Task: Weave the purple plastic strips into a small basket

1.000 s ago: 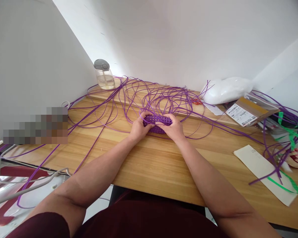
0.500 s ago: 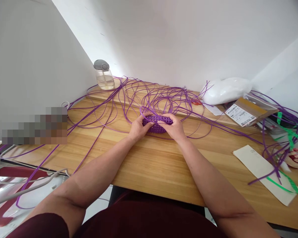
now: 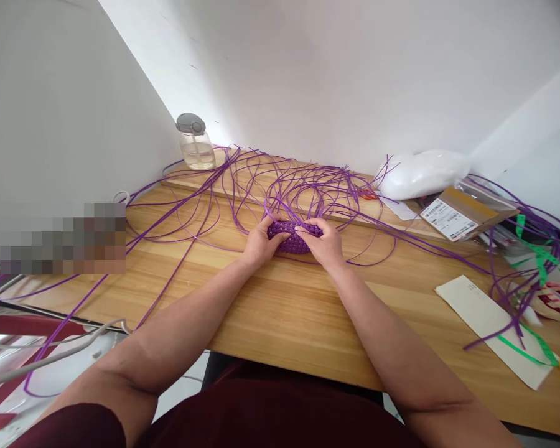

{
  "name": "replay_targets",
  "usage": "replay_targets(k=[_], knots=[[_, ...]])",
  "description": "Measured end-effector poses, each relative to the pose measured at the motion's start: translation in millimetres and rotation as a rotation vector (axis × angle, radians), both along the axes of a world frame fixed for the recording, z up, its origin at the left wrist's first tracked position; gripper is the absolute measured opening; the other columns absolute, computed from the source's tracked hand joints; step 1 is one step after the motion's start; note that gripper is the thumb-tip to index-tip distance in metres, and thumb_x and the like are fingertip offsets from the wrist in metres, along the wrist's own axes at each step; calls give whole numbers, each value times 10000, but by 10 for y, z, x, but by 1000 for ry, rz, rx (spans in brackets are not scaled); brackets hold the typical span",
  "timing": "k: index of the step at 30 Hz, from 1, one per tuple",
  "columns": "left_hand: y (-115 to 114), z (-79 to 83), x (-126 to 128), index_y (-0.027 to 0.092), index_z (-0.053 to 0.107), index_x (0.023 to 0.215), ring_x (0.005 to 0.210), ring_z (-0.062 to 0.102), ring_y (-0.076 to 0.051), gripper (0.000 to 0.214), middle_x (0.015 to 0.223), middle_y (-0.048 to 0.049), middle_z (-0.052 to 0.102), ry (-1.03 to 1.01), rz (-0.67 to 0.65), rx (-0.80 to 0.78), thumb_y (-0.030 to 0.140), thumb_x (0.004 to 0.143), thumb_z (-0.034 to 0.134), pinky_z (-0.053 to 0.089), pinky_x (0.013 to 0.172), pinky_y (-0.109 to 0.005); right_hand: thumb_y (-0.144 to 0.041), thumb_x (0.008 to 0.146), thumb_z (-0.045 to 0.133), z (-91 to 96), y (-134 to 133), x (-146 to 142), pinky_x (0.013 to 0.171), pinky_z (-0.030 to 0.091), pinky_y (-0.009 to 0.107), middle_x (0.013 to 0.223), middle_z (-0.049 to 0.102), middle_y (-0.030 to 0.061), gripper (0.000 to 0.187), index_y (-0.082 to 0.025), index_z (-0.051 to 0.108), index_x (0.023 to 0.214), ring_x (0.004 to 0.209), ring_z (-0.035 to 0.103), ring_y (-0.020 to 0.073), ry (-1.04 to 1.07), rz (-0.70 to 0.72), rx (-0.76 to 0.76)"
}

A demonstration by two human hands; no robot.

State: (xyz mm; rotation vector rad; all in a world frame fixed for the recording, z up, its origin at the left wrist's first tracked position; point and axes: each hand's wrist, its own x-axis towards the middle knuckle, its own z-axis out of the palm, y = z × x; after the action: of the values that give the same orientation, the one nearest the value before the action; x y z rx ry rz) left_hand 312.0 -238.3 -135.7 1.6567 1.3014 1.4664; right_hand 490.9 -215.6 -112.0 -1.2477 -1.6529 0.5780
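A small purple woven piece (image 3: 293, 244), its face a tight knobbly weave, rests at the middle of the wooden table. My left hand (image 3: 262, 239) grips its left end, thumb across the front and fingers behind. At the other end my right hand (image 3: 324, 241) holds it the same way, the thumb pressed near the middle of the upper edge. Long purple strands (image 3: 303, 186) run from the weave away from me and spread in loose loops. The fingers behind the piece are partly hidden.
A clear bottle with a grey lid (image 3: 196, 146) stands at the back left. To the right lie a white plastic bundle (image 3: 422, 174), a labelled package (image 3: 452, 218), a pale paper strip (image 3: 494, 333) and green ribbon (image 3: 544, 261). Orange-handled scissors (image 3: 368, 194) lie among the strands.
My right thumb has shifted slightly up along the woven piece, and the strand across its front no longer shows there. Both hands keep their hold; the view has moved a little.
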Motion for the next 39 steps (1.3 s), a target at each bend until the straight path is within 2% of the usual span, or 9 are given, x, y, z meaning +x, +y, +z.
replay_targets(k=[8,21,33,39], knots=[[-23,35,17,220,644,1104,964,658,-188,308,1047,-16,714,2,-8,-4,255,804,700,495,921,-300,-589,712,742,-16,0,-2,720,481,322,847,738,45,414,-212,736,882,783,646,225,-14,-61,-25],[-34,55,14,224,634,1107,937,650,-193,301,1017,-13,704,60,3,-2,285,819,695,500,883,-301,-587,804,649,-28,12,9,721,472,316,850,734,44,391,-211,726,878,784,642,219,-39,-52,30],[-56,94,17,236,646,1120,947,659,-194,313,1021,-8,717,62,-5,-18,273,814,694,499,887,-298,-630,729,709,-27,7,0,710,482,321,819,730,43,438,-217,739,872,761,641,227,-45,-82,1],[-51,84,17,228,644,1114,943,659,-195,308,1035,-13,718,77,-4,-7,289,816,696,499,881,-299,-622,757,686,-34,4,0,714,481,318,810,724,41,428,-214,737,877,736,632,215,-43,-88,8]])
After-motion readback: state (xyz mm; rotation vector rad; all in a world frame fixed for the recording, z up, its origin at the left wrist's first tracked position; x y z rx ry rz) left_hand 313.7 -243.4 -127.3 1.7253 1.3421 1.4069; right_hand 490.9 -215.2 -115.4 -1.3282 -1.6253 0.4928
